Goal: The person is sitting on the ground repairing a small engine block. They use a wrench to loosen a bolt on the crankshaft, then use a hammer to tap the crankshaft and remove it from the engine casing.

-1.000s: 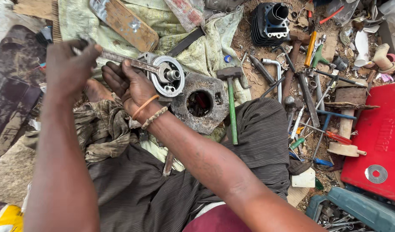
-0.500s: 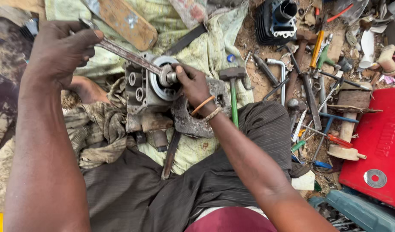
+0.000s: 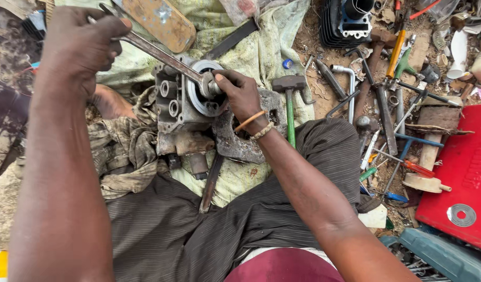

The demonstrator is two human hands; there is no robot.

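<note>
A greasy metal engine casing (image 3: 183,107) lies on a pale green cloth (image 3: 261,52) in front of my legs. My left hand (image 3: 81,44) is closed round the handle of a long steel wrench (image 3: 157,52) that runs down to the round hub (image 3: 209,87) on the casing. My right hand (image 3: 243,96), with bands on its wrist, grips the wrench head at that hub. A dirty metal plate with a round hole (image 3: 240,143) sits under my right wrist.
A green-handled hammer (image 3: 289,107) lies right of the casing. Scattered tools, rods and screwdrivers (image 3: 386,104) cover the dirt at right, with a black finned cylinder (image 3: 350,23) at top and a red box (image 3: 462,175) at far right. A wooden block (image 3: 159,21) lies at top.
The casing and both hands have shifted right and lower in view. My left hand has swung the wrench handle further up and left; my right hand moved onto the hub.
</note>
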